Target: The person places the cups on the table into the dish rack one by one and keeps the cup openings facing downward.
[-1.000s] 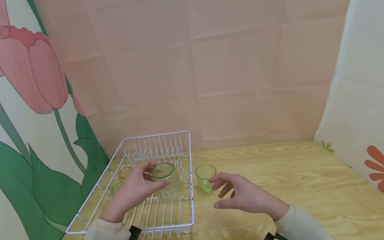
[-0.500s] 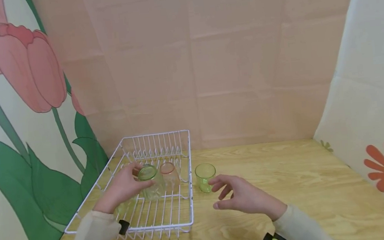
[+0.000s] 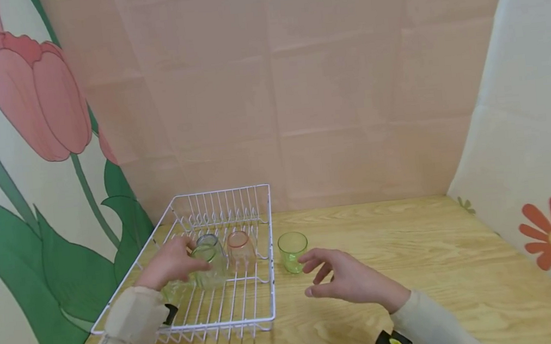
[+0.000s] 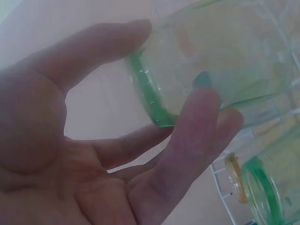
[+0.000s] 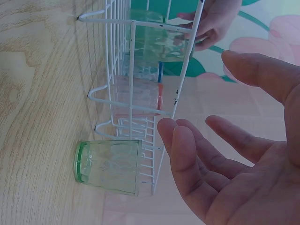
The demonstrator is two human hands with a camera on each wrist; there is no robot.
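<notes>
My left hand (image 3: 171,264) holds a clear green glass (image 3: 210,276) upside down in the white wire dish rack (image 3: 220,325), thumb on one side and fingers on the other. The left wrist view shows the thumb by the thick green base of that glass (image 4: 234,61). A second green glass (image 3: 293,253) stands upright on the table, right of the rack. Beside it my right hand (image 3: 351,279) hovers with fingers loosely bent and nothing in its grasp. Its fingertips overlap that glass in the head view, but show apart from it in the right wrist view.
Inverted in the rack are a pink-rimmed glass (image 3: 240,251) and a blue-rimmed glass (image 3: 207,239) behind the held one. Another green glass (image 4: 281,187) and an amber-rimmed one (image 4: 236,177) show in the left wrist view. Wire dividers (image 3: 221,207) line the rack's back.
My left hand has carried the green glass leftward and lower within the rack, uncovering the pink-rimmed and then the blue-rimmed glass. The right hand has stayed nearly still.
</notes>
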